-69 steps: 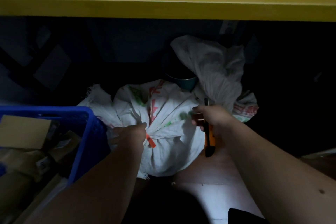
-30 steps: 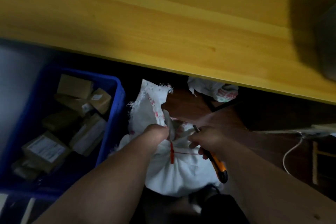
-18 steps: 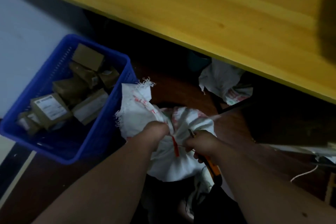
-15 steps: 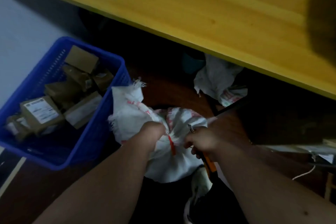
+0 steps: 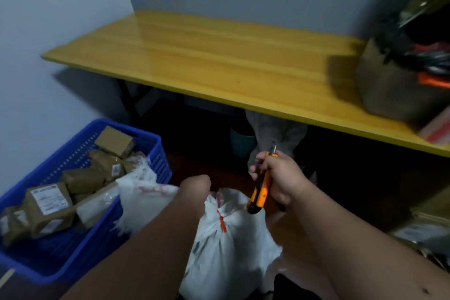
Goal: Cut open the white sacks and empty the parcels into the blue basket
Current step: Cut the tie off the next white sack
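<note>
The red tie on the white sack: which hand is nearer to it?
Left. The left hand grips the sack's neck just above the red tie; the right hand holds the knife raised, apart.

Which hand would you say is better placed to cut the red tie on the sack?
The right hand: it already grips the orange knife just above the red tie, while the left hand holds the sack.

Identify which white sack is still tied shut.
The sack under the left hand, beside the blue basket; an orange tie cinches its neck. The other sack lies limp under the bench.
</note>
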